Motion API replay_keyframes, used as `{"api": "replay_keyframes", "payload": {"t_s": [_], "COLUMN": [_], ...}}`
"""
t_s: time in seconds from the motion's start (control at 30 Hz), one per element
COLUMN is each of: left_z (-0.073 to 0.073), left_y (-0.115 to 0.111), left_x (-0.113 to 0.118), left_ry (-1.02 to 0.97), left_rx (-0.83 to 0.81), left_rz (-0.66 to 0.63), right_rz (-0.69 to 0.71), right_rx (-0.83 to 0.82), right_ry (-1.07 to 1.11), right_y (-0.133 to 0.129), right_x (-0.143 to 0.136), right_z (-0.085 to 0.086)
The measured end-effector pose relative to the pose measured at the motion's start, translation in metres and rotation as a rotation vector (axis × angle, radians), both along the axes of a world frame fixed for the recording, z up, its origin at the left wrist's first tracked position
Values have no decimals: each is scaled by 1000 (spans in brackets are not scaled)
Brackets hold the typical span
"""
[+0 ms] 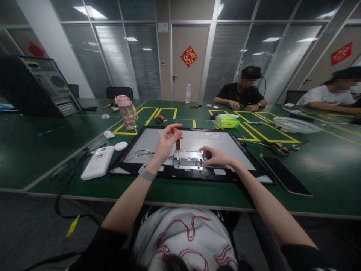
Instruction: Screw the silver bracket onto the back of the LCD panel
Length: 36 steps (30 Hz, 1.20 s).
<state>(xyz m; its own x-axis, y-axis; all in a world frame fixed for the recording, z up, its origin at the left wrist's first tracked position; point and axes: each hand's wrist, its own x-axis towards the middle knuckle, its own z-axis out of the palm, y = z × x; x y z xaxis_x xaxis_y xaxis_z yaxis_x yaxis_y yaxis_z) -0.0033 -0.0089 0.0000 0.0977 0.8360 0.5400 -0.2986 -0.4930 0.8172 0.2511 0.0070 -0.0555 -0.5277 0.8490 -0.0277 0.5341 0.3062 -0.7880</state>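
Note:
A flat display panel [228, 146] with a black frame lies back side up on the green table in front of me. On its lower middle sits a silver metal bracket [188, 156]. My left hand [169, 139] is closed around the handle of an orange and black screwdriver [178, 145], held upright with its shaft down at the bracket's left side. My right hand [216, 156] grips the right edge of that bracket, thumb in front and fingers curled behind. Thin wires [141, 153] run across the panel left of the bracket.
Left of the panel lie a white power bank [98, 162] and a white case [121, 146]; behind stands a pink bottle [126, 113]. A black phone [286, 175] lies right. Further off are a tissue pack [227, 121], a computer case [42, 86] and two seated people.

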Motion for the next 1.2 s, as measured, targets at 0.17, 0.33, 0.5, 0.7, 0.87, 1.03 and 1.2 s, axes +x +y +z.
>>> {"api": "replay_keyframes", "payload": {"t_s": [0.17,0.33,0.5,0.7,0.87,1.03,1.2], "left_z": [4,7,5,3,5,4,2], "left_y": [-3,-5,-4,-2,-2,-3,0], "left_x": [1,-1,1,2,0,0,-1], "left_ry": [-44,-88,-46,-43,-111,-61,-44], "left_rx": [-54,-84,-54,-59,-57,-37,-27], "left_rz": [-178,-235,-124,-38,-127,-13,40], "right_rz": [-5,-6,-4,2,2,-6,-7], "right_rx": [2,2,10,15,16,24,15], "right_ry": [17,7,1,1,-18,-32,-23], "right_y": [1,1,1,3,1,-2,-2], "right_x": [0,1,1,2,1,0,0], "right_z": [-3,-2,-2,-4,-2,3,3]}}
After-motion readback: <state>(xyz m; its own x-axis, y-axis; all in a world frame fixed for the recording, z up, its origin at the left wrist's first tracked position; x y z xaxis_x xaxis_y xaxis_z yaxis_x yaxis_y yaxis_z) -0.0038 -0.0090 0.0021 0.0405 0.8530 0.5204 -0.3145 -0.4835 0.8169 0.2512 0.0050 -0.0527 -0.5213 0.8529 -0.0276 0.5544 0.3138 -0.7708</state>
